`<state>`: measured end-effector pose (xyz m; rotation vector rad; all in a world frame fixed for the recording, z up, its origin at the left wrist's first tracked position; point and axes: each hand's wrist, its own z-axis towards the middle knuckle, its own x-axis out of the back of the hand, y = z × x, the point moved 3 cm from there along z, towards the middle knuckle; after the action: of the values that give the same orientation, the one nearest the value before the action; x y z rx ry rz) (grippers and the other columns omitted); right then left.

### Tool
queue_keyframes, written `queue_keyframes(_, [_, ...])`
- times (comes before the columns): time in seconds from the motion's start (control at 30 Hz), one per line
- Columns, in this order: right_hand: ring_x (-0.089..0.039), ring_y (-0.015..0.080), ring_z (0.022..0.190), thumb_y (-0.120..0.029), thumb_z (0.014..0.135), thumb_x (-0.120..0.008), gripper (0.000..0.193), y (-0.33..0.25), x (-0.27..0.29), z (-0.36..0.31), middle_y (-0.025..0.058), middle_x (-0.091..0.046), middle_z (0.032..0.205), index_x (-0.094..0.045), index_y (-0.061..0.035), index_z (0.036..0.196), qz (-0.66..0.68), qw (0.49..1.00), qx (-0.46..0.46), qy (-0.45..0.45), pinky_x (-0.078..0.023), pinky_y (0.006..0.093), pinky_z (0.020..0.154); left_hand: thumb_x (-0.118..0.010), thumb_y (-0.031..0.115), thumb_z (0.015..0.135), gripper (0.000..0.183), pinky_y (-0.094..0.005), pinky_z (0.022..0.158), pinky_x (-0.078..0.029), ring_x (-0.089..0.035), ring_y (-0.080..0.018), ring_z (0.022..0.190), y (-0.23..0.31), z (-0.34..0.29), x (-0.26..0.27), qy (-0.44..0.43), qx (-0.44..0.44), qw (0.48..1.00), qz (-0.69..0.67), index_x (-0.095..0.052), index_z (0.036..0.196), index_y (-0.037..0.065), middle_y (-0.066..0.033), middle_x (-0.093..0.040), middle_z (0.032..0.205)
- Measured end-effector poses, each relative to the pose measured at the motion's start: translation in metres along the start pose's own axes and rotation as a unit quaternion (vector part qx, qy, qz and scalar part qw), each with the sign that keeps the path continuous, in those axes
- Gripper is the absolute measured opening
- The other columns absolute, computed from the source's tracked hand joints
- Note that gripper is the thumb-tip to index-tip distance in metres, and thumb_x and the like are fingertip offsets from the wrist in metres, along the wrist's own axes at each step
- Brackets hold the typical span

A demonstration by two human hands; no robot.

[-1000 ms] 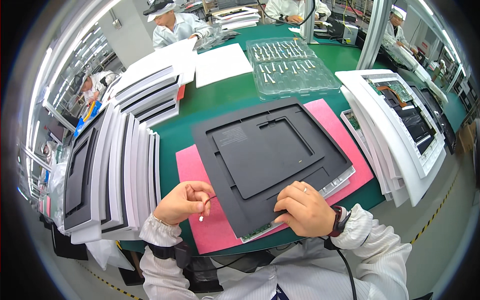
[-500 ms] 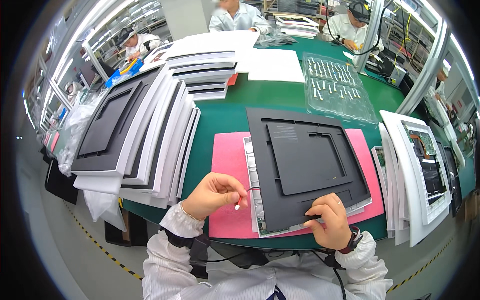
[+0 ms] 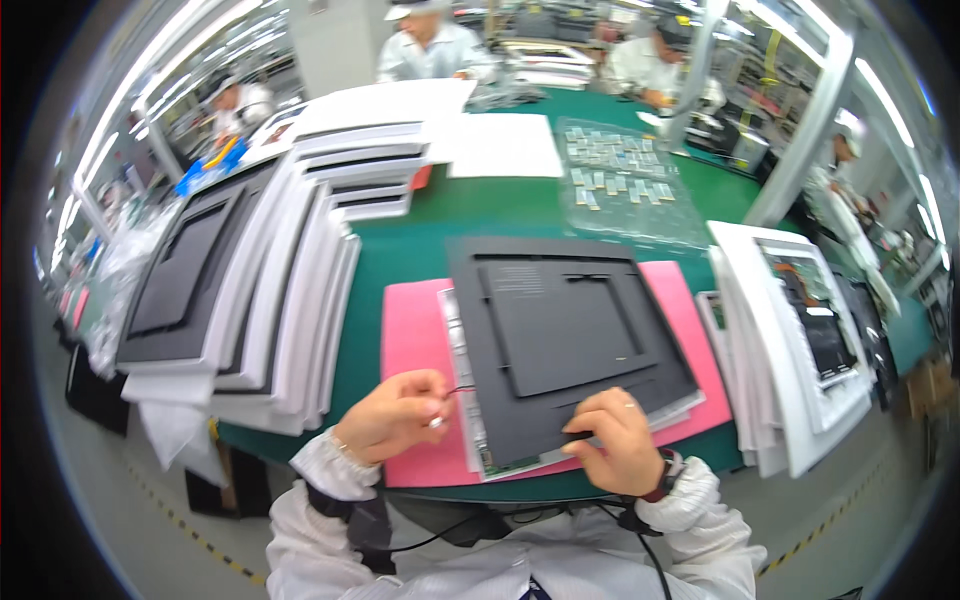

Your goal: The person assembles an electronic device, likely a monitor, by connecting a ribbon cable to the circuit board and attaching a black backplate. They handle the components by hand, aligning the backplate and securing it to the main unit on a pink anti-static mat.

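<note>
Pinching a thin cable (image 3: 462, 389) near its white connector (image 3: 436, 422), the left hand (image 3: 392, 418) probably holds it clear of the black back cover (image 3: 560, 335), whose near edge the right hand (image 3: 620, 440) pinches; the cover lies askew over a white frame (image 3: 455, 340) on a pink mat (image 3: 413, 320), likely against scratches

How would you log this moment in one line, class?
left hand: pinching thin cable, white connector showing | right hand: holding near edge of black panel | black panel: partly covering white frame | pink mat: underneath
</note>
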<state>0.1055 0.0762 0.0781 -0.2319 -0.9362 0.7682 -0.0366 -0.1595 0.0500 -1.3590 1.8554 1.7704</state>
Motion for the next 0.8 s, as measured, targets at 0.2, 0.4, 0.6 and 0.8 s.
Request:
queue_keyframes(0.2, [-0.055,0.0290,0.082,-0.011,0.071,-0.074,0.025,0.002,-0.001,0.001,0.0085,-0.056,0.089,-0.057,-0.0044,0.088,0.014,1.000,0.011,-0.001,-0.045,0.0377,0.075,-0.068,-0.003,0.081,0.024,-0.0286,0.058,-0.054,-0.064,-0.0156,0.065,0.008,0.002,0.008,0.088,-0.035,0.986,0.140,-0.053,0.099,0.003,-0.0042,-0.059,0.073])
queue_keyframes(0.4, [-0.054,0.0281,0.084,-0.013,0.074,-0.073,0.024,0.005,-0.004,-0.006,0.0085,-0.055,0.090,-0.055,-0.0049,0.089,0.016,1.000,0.016,0.011,-0.044,0.0368,0.076,-0.070,-0.001,0.080,0.011,-0.0260,0.061,-0.054,-0.066,-0.0158,0.064,0.010,-0.001,0.002,0.113,-0.011,0.961,0.251,-0.064,0.088,-0.004,-0.0088,-0.066,0.072])
queue_keyframes(0.6, [-0.055,0.0275,0.084,-0.013,0.075,-0.074,0.024,0.006,-0.008,-0.009,0.0081,-0.056,0.090,-0.057,-0.0040,0.090,0.019,1.000,0.002,-0.006,-0.044,0.0362,0.076,-0.071,0.000,0.080,0.009,-0.0246,0.061,-0.053,-0.066,-0.0146,0.064,0.008,-0.002,0.001,0.120,-0.020,0.948,0.293,-0.063,0.084,-0.003,-0.0089,-0.067,0.072])
queue_keyframes(0.8, [-0.054,0.0281,0.084,-0.013,0.074,-0.073,0.024,0.004,-0.005,-0.005,0.0089,-0.054,0.091,-0.056,-0.0043,0.088,0.015,1.000,0.020,0.005,-0.044,0.0367,0.076,-0.071,-0.001,0.079,0.012,-0.0244,0.061,-0.051,-0.065,-0.0134,0.066,0.009,0.001,-0.007,0.127,-0.021,0.937,0.325,-0.059,0.081,-0.001,-0.0086,-0.066,0.072])
